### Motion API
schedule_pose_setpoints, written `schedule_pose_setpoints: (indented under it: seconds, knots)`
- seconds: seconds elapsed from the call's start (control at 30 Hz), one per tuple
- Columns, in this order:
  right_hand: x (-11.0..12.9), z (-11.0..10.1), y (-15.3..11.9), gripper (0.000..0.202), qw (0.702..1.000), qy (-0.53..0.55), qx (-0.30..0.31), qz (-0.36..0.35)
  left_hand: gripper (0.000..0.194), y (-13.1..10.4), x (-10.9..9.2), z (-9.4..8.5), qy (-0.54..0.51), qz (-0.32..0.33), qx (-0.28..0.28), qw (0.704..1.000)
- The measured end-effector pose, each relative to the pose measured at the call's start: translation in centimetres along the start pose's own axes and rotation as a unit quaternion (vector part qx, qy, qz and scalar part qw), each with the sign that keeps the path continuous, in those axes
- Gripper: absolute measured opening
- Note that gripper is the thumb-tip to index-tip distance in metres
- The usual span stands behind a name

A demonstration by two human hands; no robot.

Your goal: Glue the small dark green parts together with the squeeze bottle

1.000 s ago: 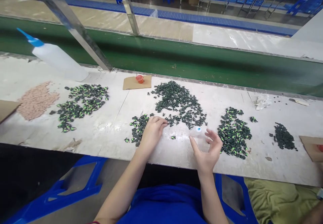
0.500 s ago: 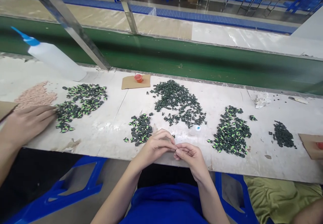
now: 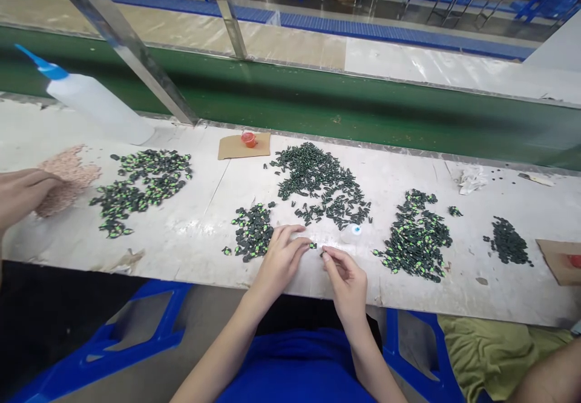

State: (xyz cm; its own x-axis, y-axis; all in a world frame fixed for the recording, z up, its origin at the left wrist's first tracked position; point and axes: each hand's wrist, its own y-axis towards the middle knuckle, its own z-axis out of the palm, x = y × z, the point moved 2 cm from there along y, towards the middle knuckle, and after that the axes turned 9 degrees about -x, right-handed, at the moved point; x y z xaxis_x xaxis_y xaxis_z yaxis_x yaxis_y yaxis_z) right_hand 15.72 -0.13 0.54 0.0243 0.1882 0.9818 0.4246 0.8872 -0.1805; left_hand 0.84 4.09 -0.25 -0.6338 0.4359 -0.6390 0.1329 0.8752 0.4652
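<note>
One small green-and-black piece (image 3: 313, 245) lies on the table (image 3: 181, 258), left of the little bottle (image 3: 351, 233) and a touch nearer the person. The left hand (image 3: 279, 261), farther left of the bottle, is the nearer one: its fingertips touch the piece's outer side, though I cannot tell whether they grip or only steady it. The right hand (image 3: 351, 279), on the bottle's near side, has thumb and forefinger pinched on a dark bit (image 3: 322, 254), just right of the piece and apart from it. The piece's long axis is too small to read.

The bottle itself crowds the right hand, just past its fingers. Beyond the bottle and leftward spreads a heap of dark rods (image 3: 313, 176); green-marked heaps sit left of it (image 3: 253, 233), beside the left hand, and right of it (image 3: 415, 239). Well left of the bottle, another person's hand (image 3: 25, 194) is at a pink heap (image 3: 75, 176).
</note>
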Motion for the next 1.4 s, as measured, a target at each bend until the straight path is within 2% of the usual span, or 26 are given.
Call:
schedule_pose_setpoints:
  seconds: [0.3, 0.43, 0.6, 0.9, 1.1, 1.27, 1.4]
  knots:
    - [-0.2, 0.6, -0.3, 0.02, 0.997, -0.023, -0.032, -0.069, 0.013, 0.3, -0.3, 0.4, -0.027, -0.025, 0.021, 0.999]
    - [-0.2, 0.6, -0.5, 0.019, 0.996, -0.002, -0.034, -0.082, 0.011, 0.3, -0.8, -0.3, -0.095, -0.096, 0.02, 0.991]
    - [0.6, 1.0, -0.8, 0.02, 0.997, 0.06, -0.039, -0.033, 0.014, 0.3, -2.2, -1.7, -0.174, -0.165, 0.011, 0.971]
    - [1.4, 0.9, -0.9, 0.009, 0.994, 0.088, -0.053, -0.046, 0.013, 0.5, -3.8, -2.5, -0.233, -0.18, 0.001, 0.956]
    - [1.4, 1.1, -0.9, 0.01, 0.993, 0.088, -0.06, -0.058, 0.011, 0.1, -4.1, -2.3, -0.289, -0.224, -0.014, 0.931]
    - [1.6, 1.0, -1.2, 0.007, 0.984, 0.122, -0.065, -0.11, 0.01, -0.1, -4.9, -2.2, -0.322, -0.255, -0.026, 0.912]
    - [1.6, 1.0, -1.4, 0.004, 0.978, 0.137, -0.07, -0.137, 0.01, 0.0, -5.5, -2.4, -0.33, -0.259, -0.041, 0.907]
